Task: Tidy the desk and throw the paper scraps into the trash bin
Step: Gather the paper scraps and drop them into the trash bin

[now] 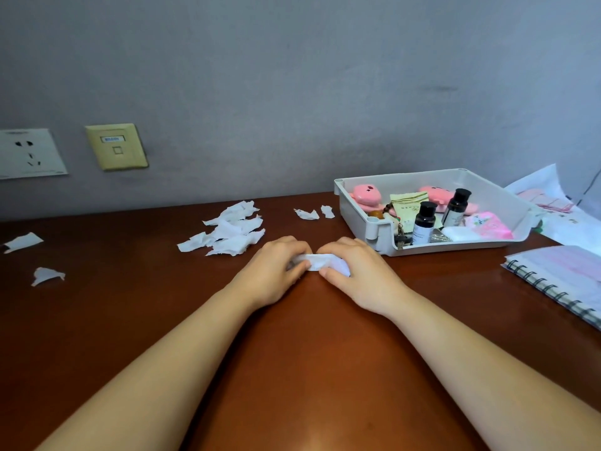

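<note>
My left hand (276, 271) and my right hand (361, 275) meet at the middle of the brown desk (292, 369), both pinching one white paper scrap (320, 262) held between them just above the desktop. A heap of torn white scraps (231, 231) lies behind my left hand. Two small scraps (313, 213) rest near the wall beside the tray. Two more scraps lie at the far left, one (22, 242) by the desk's edge and one (47, 275) nearer me. No trash bin is in view.
A grey plastic tray (357, 209) at the right holds two dark bottles (424, 222), pink items and small packets. A spiral notebook (559, 281) lies at the right edge, loose papers (559, 209) behind it. Wall sockets (31, 154) sit at the left.
</note>
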The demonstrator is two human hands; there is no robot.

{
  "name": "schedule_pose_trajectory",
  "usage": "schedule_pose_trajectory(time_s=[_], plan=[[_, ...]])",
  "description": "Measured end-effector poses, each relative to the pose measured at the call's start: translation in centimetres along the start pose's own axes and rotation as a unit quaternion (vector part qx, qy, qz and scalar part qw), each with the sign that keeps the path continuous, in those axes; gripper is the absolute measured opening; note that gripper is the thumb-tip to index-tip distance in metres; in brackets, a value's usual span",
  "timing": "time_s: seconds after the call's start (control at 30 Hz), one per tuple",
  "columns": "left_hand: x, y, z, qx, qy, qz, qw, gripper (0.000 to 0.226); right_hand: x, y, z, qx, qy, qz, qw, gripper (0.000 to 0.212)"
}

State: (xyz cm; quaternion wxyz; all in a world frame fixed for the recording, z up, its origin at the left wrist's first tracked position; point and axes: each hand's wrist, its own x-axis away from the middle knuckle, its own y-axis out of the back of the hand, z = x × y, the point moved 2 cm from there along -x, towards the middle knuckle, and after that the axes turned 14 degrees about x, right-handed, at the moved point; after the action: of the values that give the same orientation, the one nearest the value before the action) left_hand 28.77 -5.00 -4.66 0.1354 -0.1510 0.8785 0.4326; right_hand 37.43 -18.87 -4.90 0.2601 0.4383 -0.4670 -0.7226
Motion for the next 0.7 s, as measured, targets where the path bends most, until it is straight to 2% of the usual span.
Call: schedule_pose_trajectory(time_s=[0.13, 0.33, 0.43, 0.5, 0.6, 0.7], plan=[[0.3, 0.3, -0.1, 0.009, -0.007, -0.027, 1.0, 0.01, 0.1, 0.4, 0.2, -0.016, -0.006, -0.024, 1.0, 0.015], [1.4, 1.2, -0.2, 0.07, 0.004, -0.104, 0.992, 0.011, 1.0, 2.5, 0.5, -0.078, -0.058, -0.133, 0.986, 0.015], [2.0, 1.4, -0.2, 0.088, 0.027, -0.08, 0.993, 0.012, 1.6, 4.1, 0.0, -0.102, -0.08, -0.159, 0.979, 0.019], [2.5, 1.4, -0.3, 0.093, 0.039, -0.057, 0.993, 0.016, 2.1, 4.9, -0.6, -0.139, -0.097, -0.134, 0.976, 0.02], [2.9, 1.4, 0.1, -0.02, 0.061, 0.004, 0.998, 0.028, 2.6, 4.8, -1.6, -0.184, -0.134, -0.006, 0.974, 0.022], [3.6, 2.0, 0.3, -0.077, 0.093, 0.044, 0.992, 0.038, 2.9, 3.9, -2.3, -0.113, -0.149, 0.12, 0.975, 0.023]])
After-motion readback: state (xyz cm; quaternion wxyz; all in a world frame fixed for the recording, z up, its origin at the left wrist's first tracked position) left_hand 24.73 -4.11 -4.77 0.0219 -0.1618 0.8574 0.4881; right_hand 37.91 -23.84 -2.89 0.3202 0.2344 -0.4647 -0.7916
